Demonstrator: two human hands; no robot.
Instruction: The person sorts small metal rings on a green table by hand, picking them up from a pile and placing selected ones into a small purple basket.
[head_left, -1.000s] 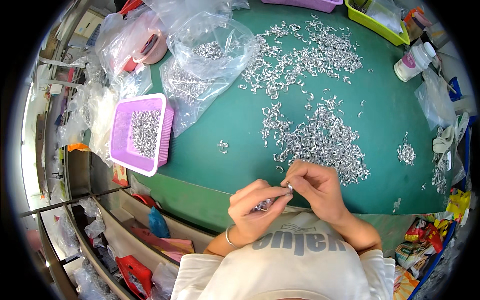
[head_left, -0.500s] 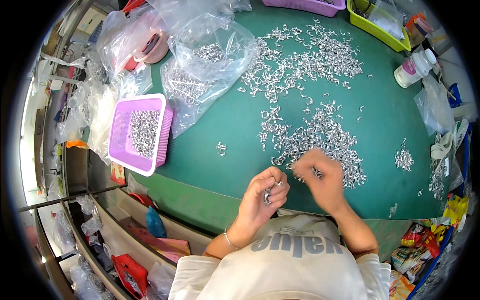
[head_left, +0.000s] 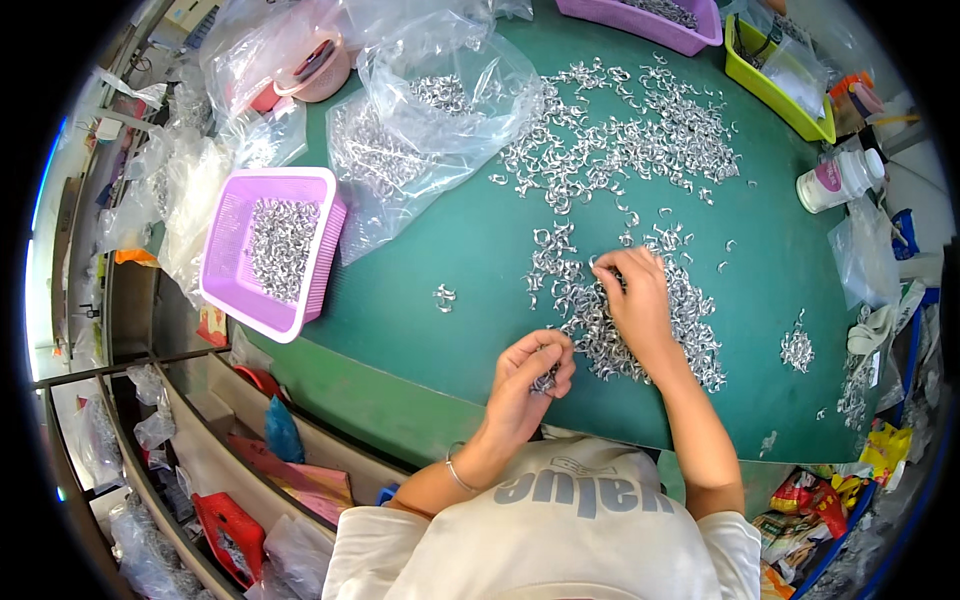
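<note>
My left hand [head_left: 522, 385], at the near edge of the green table [head_left: 400, 310], is curled around several small curved silvery metal pieces [head_left: 545, 379]; some show between the thumb and fingers. Over the near heap of the same pieces [head_left: 697, 335] is my right hand [head_left: 637, 298]. Its fingers are bent in toward the thumb at the heap's far left part, and whatever lies between the tips is hidden. A larger spread of these pieces [head_left: 690, 130] lies farther off.
On the left stand a purple basket [head_left: 322, 235] part-filled with metal pieces and a clear plastic bag [head_left: 390, 215] of more. Small clusters lie at the left [head_left: 445, 297] and right [head_left: 797, 350]. A white bottle [head_left: 838, 181], a lime-green tray [head_left: 745, 75] and a purple tray [head_left: 690, 42] stand at the far right.
My right hand has moved away from my left hand, farther out over the near heap. My left hand has closed more around its pieces. The whole view has shifted slightly.
</note>
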